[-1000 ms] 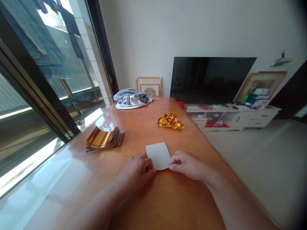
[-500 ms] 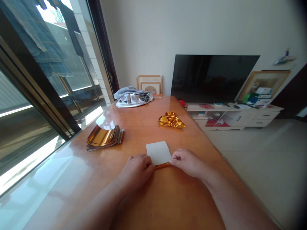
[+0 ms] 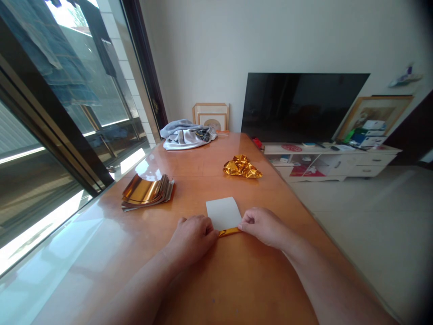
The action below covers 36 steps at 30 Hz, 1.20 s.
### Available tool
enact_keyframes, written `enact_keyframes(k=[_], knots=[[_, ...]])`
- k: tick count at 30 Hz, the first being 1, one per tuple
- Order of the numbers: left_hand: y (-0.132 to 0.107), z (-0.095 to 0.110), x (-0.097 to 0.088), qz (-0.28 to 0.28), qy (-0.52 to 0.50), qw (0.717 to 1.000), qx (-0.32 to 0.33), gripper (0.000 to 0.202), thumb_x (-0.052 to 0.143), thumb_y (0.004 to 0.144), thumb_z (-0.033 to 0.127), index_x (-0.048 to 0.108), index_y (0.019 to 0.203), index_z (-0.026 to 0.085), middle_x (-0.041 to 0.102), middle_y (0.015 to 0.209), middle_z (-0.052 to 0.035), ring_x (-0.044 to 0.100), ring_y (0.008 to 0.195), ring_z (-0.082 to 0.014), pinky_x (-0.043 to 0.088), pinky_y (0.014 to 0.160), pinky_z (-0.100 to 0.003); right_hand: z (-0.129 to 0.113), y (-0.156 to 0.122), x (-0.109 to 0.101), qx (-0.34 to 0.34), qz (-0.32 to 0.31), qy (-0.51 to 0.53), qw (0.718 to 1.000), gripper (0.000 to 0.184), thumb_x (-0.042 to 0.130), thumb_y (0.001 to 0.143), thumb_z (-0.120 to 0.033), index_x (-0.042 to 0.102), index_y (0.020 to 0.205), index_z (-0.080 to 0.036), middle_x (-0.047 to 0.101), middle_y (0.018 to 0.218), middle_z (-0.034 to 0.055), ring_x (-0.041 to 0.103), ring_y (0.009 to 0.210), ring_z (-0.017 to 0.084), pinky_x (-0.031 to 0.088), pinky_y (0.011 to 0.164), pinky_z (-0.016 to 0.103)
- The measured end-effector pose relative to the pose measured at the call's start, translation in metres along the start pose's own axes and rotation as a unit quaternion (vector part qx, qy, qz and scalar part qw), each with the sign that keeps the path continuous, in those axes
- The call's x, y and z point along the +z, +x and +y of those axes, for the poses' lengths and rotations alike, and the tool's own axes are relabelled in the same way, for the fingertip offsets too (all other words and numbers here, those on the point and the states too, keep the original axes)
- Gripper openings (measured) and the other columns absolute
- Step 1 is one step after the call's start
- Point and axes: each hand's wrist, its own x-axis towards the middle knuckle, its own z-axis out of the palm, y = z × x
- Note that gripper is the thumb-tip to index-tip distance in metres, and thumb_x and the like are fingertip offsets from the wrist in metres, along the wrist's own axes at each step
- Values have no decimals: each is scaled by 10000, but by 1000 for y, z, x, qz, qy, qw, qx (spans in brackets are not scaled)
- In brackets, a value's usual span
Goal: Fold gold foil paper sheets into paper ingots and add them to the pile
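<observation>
A square sheet of foil paper (image 3: 223, 213) lies on the orange wooden table (image 3: 237, 280), white side up. Its near edge is folded over into a narrow gold strip (image 3: 229, 232). My left hand (image 3: 192, 239) grips the left end of that fold, and my right hand (image 3: 260, 227) pinches the right end between thumb and fingers. Farther left sits a stack of gold foil sheets (image 3: 147, 192), with curled top sheets. A crumpled gold foil piece (image 3: 242, 166) lies ahead of the hands, out of reach of my fingers.
A grey cloth bundle (image 3: 187, 136) lies at the table's far end, before framed pictures (image 3: 211, 116). A glass door (image 3: 67, 113) runs along the left side. A television (image 3: 301, 107) stands on a white cabinet (image 3: 328, 163) beyond the right edge.
The sheet's near edge has folded over, and a gold strip now shows along it. Both hands have shifted slightly away from me with the fold. The view has tilted slightly upward.
</observation>
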Motion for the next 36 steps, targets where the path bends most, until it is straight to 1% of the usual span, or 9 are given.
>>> enact_keyframes(k=[4,7,12,15,18,24,28,32,36], knots=[[-4,11,-5,24,49,998,3,183,541,896,343,610,788,213,662,845,-24,588,823,-221,353,734,-342,-1,0,0,12,-1,-16,1000,219,675,793,-409,665,714,-205,706,714,-14,578,617,131,285,503,243],[-13,29,-12,72,86,993,33,156,521,917,300,641,975,218,654,992,-61,578,950,-253,397,837,-394,0,1,1,8,-5,-17,1000,215,668,797,-410,671,721,-209,716,718,-15,581,608,129,290,505,243],[-27,59,-8,-11,84,984,154,248,444,956,194,659,1071,233,658,1073,-53,583,1010,-227,463,931,-381,0,1,1,-5,2,-13,1000,207,663,793,-382,656,690,-203,717,714,-7,588,620,133,307,524,239],[-31,63,6,-14,78,976,203,354,452,968,217,590,1294,227,574,1381,-64,507,1266,-244,376,1126,-401,-2,0,0,-5,14,-14,1000,199,651,801,-376,668,699,-205,712,714,-7,589,634,137,303,525,239],[-32,59,18,-7,78,977,197,522,504,961,346,474,1450,166,477,1512,-103,411,1396,-282,305,1202,-425,-4,-1,0,-6,22,-14,1000,197,654,800,-375,674,700,-206,705,716,-9,588,647,139,302,526,239],[-33,52,27,-44,58,982,172,743,426,947,606,420,1504,113,379,1581,-146,323,1468,-326,284,1224,-455,-2,1,2,-2,18,-6,1000,209,655,797,-378,652,686,-201,690,699,-12,581,633,140,307,524,243],[-34,53,25,-67,37,986,150,835,377,924,688,412,1509,92,355,1589,-162,262,1491,-355,254,1236,-492,0,1,4,1,20,-5,1000,227,647,809,-395,657,694,-200,683,697,-7,575,633,143,303,527,245],[-33,55,20,-61,23,988,139,880,394,888,736,422,1506,110,371,1583,-160,275,1482,-368,215,1248,-512,1,1,5,-5,15,3,1000,254,643,819,-414,643,689,-196,673,690,-3,561,628,143,298,526,245],[-32,54,20,-73,13,988,138,919,385,877,755,429,1496,77,398,1559,-188,290,1469,-389,209,1246,-530,1,1,5,-6,16,7,1000,255,644,820,-412,637,689,-193,664,692,-1,551,632,143,297,526,243]])
